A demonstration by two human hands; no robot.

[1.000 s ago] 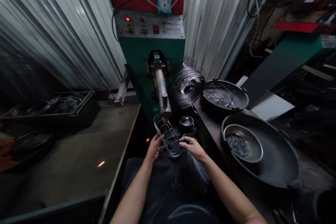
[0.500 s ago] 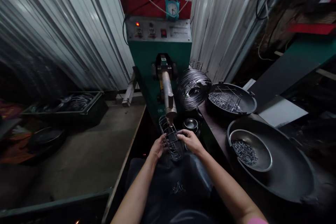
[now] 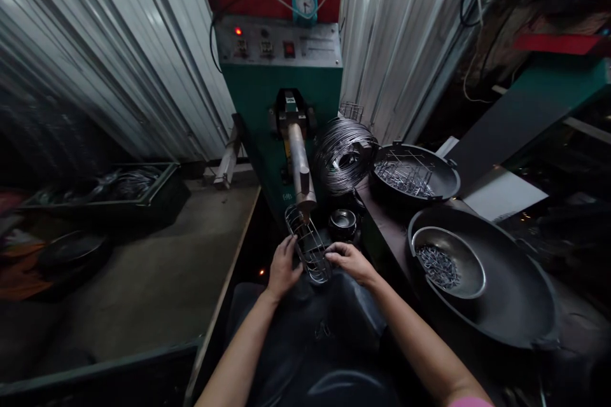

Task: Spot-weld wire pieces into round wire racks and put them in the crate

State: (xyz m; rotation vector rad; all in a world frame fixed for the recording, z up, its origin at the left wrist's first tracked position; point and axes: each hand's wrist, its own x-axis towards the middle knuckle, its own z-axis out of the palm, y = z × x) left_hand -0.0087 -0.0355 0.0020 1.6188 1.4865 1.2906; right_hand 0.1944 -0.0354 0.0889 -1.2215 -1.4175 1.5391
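A small oval wire basket (image 3: pixel 308 244) is held between both hands under the metal arm (image 3: pixel 300 168) of a green spot-welding machine (image 3: pixel 279 92). My left hand (image 3: pixel 282 269) grips the basket's left side, fingers curled round its wires. My right hand (image 3: pixel 350 261) holds its right lower rim with pinched fingers. The basket's far end sits right below the arm's tip. My dark-clothed lap lies under the hands.
A coil of wire (image 3: pixel 342 155) stands right of the machine. Behind it a black pan (image 3: pixel 414 175) holds wire pieces. A steel bowl (image 3: pixel 447 263) of small pins sits in a big black pan (image 3: pixel 506 292). A small metal cup (image 3: pixel 342 222) stands by the basket. A crate (image 3: pixel 114 194) lies left.
The hands and basket stay under the welding arm; the basket has turned slightly and my left hand has shifted lower on its side. The view has swayed a little.
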